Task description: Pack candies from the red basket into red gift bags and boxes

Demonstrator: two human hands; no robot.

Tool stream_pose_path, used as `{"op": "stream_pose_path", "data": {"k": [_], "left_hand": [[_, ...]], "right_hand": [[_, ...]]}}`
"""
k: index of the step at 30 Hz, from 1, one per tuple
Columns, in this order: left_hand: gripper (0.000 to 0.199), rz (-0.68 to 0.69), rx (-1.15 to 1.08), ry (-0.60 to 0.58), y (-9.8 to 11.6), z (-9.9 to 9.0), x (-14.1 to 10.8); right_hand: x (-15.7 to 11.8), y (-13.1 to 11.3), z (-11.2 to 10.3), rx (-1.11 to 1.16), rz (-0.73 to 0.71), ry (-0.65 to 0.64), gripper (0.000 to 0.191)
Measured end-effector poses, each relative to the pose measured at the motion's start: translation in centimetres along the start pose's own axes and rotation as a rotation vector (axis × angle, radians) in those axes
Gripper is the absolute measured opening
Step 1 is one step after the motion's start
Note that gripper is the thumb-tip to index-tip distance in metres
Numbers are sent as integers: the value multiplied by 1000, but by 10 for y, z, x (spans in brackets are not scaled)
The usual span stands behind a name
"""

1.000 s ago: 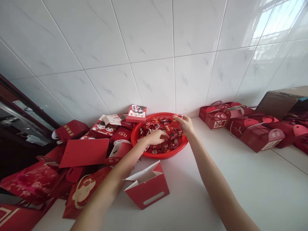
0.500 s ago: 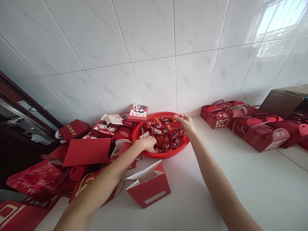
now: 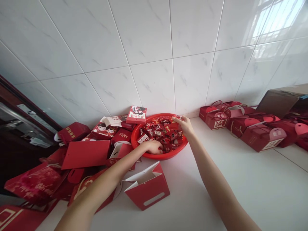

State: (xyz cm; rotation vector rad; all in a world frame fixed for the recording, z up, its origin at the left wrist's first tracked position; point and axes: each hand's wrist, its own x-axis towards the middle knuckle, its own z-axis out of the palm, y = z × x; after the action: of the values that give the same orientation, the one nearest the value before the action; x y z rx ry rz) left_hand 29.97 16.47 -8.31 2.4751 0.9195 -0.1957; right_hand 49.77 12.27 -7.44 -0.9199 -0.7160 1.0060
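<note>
A red plastic basket (image 3: pixel 168 156) holds a heap of red wrapped candies (image 3: pixel 166 131). Down inside its near left part is my left hand (image 3: pixel 154 147), fingers curled, with a bit of red wrapper showing at the fingertips. My right hand (image 3: pixel 184 124), over the basket's right rim, pinches a small red candy packet (image 3: pixel 176 118) with a clear edge. Just in front of the basket an open red gift box (image 3: pixel 149 192) stands on the white tabletop, its white inside showing and a slot in its near face.
Red gift boxes (image 3: pixel 86 154) are piled at the left, a flat printed box (image 3: pixel 136 114) among them against the basket. Several handled red boxes (image 3: pixel 263 136) and a brown carton (image 3: pixel 276 101) stand at the right. A tiled wall (image 3: pixel 154 83) rises behind.
My left hand has moved slightly right and deeper among the candies. The right hand stays near the right rim with its packet. The view has shifted a little.
</note>
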Motion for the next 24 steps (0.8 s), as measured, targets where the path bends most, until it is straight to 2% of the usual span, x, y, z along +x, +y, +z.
{"op": "stream_pose_path", "data": {"k": [4,8,10,13,18,21,24], "left_hand": [[19,-23,-149,-25,7,-2,-4],[12,-76,-394,28,15,-1,-4],[9,-93,-589,97,18,-3,-3],[15,-100,-892,263,18,-10,2],[19,-132,-1157,507,7,-19,10],[23,-186,-1270,561,1,-19,12],[20,-259,-1410,546,0,-20,11]], "right_hand": [[0,0,1,9,4,7,40],[1,0,1,-4,-5,12,39],[1,0,0,-15,-11,10,39],[1,0,0,-20,-17,12,40],[0,-2,0,-4,2,5,40],[-1,-2,0,-9,5,-2,39],[0,-1,0,-15,1,-2,40]]}}
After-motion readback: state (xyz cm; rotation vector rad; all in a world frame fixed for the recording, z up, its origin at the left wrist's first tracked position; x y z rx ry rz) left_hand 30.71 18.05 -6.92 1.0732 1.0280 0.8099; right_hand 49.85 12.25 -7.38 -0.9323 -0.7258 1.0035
